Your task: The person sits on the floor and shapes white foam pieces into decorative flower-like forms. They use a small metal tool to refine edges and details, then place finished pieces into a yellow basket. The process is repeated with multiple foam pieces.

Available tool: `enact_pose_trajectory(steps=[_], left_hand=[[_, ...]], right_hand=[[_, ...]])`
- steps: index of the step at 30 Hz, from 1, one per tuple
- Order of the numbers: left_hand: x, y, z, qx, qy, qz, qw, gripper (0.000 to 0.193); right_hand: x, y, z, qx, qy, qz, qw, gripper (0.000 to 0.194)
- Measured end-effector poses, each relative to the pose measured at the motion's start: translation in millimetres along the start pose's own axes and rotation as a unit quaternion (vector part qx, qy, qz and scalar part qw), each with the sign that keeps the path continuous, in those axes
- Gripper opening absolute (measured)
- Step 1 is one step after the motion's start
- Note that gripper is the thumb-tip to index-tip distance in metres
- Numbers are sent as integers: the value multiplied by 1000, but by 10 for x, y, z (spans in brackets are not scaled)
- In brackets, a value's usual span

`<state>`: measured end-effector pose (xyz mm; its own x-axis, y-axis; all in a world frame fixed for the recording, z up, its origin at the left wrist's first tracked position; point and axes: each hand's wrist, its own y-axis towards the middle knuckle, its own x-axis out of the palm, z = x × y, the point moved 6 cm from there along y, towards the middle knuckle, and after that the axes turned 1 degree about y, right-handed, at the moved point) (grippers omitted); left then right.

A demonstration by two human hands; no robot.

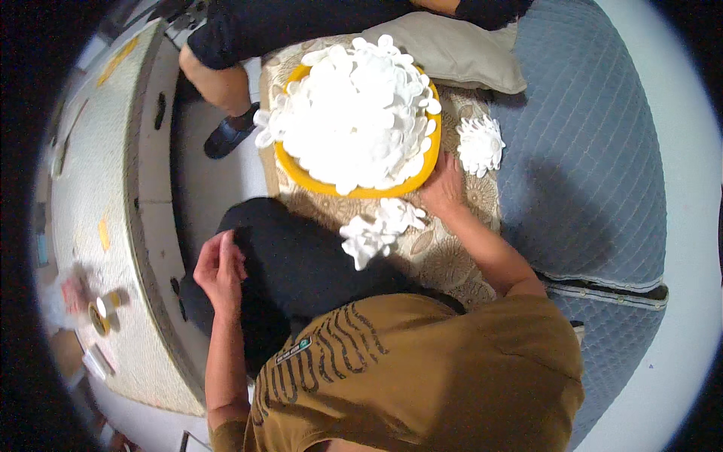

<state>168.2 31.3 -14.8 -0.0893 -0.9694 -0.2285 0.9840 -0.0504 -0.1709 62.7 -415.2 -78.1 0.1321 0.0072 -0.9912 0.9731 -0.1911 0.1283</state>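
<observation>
A yellow basin stands heaped with white cloth pieces that have rounded, finger-like ends, possibly gloves. My right hand is against the basin's near right side, some fingers hidden by the rim; its grip cannot be made out. Right of the basin lies a white bundle of such pieces. Two more small white clusters lie between the basin and my lap. My left hand is raised over my dark-trousered knee, fingers loosely bent, with nothing seen in it.
The basin rests on a patterned brown seat cover. Another person's bare leg is across from me, near a beige cushion. Blue-grey quilted padding borders the right. At left stands a pale table with tape rolls.
</observation>
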Motion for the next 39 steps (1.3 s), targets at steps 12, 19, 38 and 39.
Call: enact_pose_trajectory(steps=[12,19,38,39], left_hand=[[140,736,104,67,120,-73,988,6],[198,172,58,-8,95,63,993,4],[541,-2243,-400,117,169,212,955,14],[607,-2456,-484,54,168,220,959,16]], right_hand=[[855,177,-225,181,21,-279,943,79],[712,103,-60,147,32,-249,957,81],[28,-16,292,-10,73,132,988,37],[-261,-55,219,-12,164,142,976,29]])
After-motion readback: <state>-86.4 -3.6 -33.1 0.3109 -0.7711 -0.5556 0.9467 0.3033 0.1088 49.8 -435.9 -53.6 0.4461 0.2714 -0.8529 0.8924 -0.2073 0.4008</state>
